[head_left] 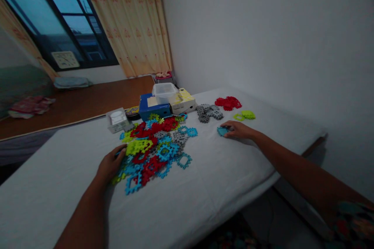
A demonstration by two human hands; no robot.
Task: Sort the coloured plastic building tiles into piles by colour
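A mixed pile of toothed plastic gear pieces point(152, 146) in red, blue, lime green and grey covers the left-middle of the white-covered surface. At the pile's left edge rests my left hand point(110, 163), its fingers curled; a sliver of a blue gear piece shows between thumb and fingers. Over to the right, my right hand point(238, 129) pinches another blue gear piece point(222, 131) low against the cloth. Beyond it lie sorted groups: grey gear pieces point(209, 112), red gear pieces point(228, 103) and lime green gear pieces point(248, 114).
Behind the pile stand a blue box point(153, 107), a yellow-and-white box point(184, 102) and a clear plastic tub point(165, 92) on top of them. A small white box point(117, 120) is at the left. A white wall point(263, 35) borders the right side.
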